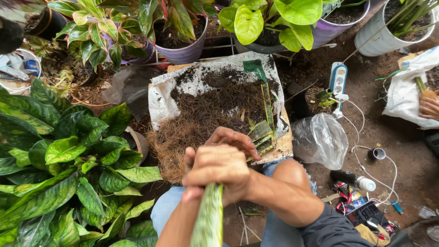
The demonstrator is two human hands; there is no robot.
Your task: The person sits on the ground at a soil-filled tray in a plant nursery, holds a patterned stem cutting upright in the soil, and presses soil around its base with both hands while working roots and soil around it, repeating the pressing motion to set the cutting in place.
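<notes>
**Both hands closed around a mottled leaf stalk above a sheet of coconut fibre**

The large leafy plant with dark green, yellow-speckled leaves [64,169] fills the left side, and the frame cuts it off at the left and bottom edges. Ahead of the person lies a white plastic sheet heaped with brown coconut fibre and dark soil [210,105]; its near edge is hidden behind the hands. A few green cut stem pieces [261,132] rest on its right part.

A row of purple and white plastic pots with green and pink foliage [183,45] runs along the top, each cropped by the frame. A crumpled clear plastic bag [320,139] sits on the earth floor to the right, near a white power strip [338,80].

In the centre, the right hand [219,171] is wrapped over a pale green, white-mottled leaf stalk [209,219], its fingers pressed together around it. The stalk runs down from the fist, blurred, and leaves the picture at the bottom. The left hand [231,139] lies just behind, fingers curled and close together; whether they pinch the stalk's upper end cannot be told, since the right hand covers it.

At the far right edge, another person's hand [429,106] shows only in part, against a white sack.
</notes>
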